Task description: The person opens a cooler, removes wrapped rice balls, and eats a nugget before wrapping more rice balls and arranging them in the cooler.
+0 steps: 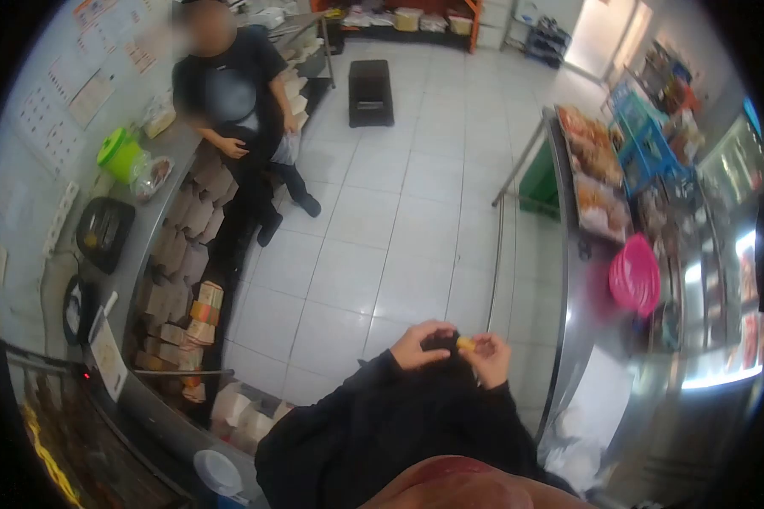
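In front of my black-sleeved torso, my two hands are raised close together over the tiled floor. My right hand (489, 360) pinches a small yellow piece (466, 343) between thumb and fingers. Just left of it, my left hand (421, 344) is curled, its fingers bent round a dark patch; I cannot tell what it grips there. The yellow piece lies between the two hands, near the left fingertips.
On the right, a steel counter bears a pink basket (635, 276), trays of food (601, 206) and blue crates (645, 136). A person (233, 102) stands at the left counter, near a green container (120, 155). Folded boxes (174, 246) fill its lower shelf. A black step stool (371, 93) stands ahead.
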Tool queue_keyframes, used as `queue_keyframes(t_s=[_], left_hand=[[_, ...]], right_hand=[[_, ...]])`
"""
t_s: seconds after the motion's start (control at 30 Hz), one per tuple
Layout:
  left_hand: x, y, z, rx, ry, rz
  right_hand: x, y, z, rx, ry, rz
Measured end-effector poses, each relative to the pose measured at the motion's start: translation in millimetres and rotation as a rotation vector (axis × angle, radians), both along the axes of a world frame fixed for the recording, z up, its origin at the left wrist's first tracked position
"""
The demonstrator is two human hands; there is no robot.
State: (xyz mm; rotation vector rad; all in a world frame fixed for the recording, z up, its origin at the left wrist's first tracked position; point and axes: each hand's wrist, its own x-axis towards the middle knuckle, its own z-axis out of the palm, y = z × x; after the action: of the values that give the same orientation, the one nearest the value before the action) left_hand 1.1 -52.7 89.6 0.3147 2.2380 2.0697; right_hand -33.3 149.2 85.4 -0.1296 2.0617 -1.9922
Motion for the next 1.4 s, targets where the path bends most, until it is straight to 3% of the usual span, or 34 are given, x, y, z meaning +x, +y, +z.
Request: queue_keyframes(t_s=[0.13, 0.27, 0.43, 0.6, 0.8, 0.9, 1.03, 1.2, 1.4], left_hand=[[-19, 8, -29, 0.06, 0.053, -0.033], [-53, -2, -15, -0.025, 0.091, -0.077], [-103, -19, -27, 0.01, 0.121, 0.019], [-157, -59, 15, 0.256, 0.065, 0.44], [-210, -148, 45, 0.097, 0.243, 0.853], [-217, -176, 46, -0.021, 0.279, 0.924], [-220, -175, 39, -0.288, 0.288, 0.676], [-231, -143, 18, -0.399, 0.284, 0.497], [-266, -147, 36, -0.464, 0.356, 0.355]], right_hand=[[-9, -1, -5, 0.052, -0.001, 0.002], [-33, -2, -11, -0.056, -0.081, -0.085], [-92, 19, -31, 0.005, -0.119, -0.083], [-172, -15, -36, -0.08, -0.156, -0.14], [-260, -84, -35, -0.209, -0.056, -0.169], [-279, -116, -27, -0.25, -0.048, -0.059], [-285, -145, -23, -0.216, -0.004, 0.126], [-286, -161, -7, -0.147, -0.065, 0.287], [-295, -163, 18, 0.002, 0.213, 0.221]])
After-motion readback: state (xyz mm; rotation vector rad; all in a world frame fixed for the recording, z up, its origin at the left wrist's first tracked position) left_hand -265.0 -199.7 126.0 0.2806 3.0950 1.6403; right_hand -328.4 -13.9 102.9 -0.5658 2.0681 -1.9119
